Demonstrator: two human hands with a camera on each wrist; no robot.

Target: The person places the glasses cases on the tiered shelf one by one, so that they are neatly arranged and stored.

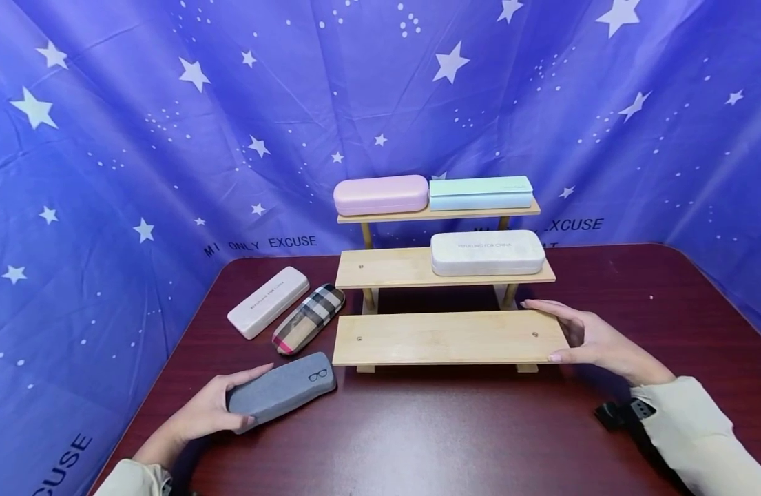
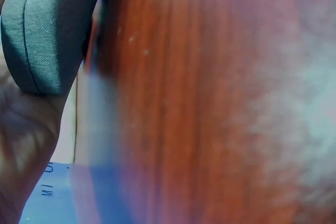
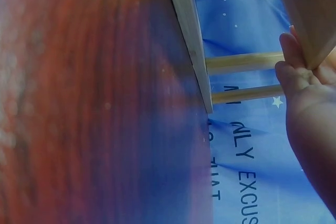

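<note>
My left hand (image 1: 206, 406) grips the rear end of a grey fabric glasses case (image 1: 284, 391), thumb on the near side and fingers on the far side. The case's other end, printed with a small glasses drawing, points at the lower left corner of a three-tier wooden display stand (image 1: 448, 337). In the left wrist view the grey case (image 2: 47, 35) sits in the palm, close over the table. My right hand (image 1: 587, 337) holds the right end of the stand's lowest shelf, thumb at the front edge and fingers at the back. The right wrist view shows its fingertips (image 3: 289, 45) at the shelf's edge.
A pink case (image 1: 381, 195) and a mint-blue case (image 1: 481, 193) sit on the top shelf. On the middle shelf's right half lies a white case (image 1: 488, 253). A slim white case (image 1: 268, 303) and a plaid case (image 1: 308, 319) lie on the dark red table (image 1: 430, 434), left of the stand.
</note>
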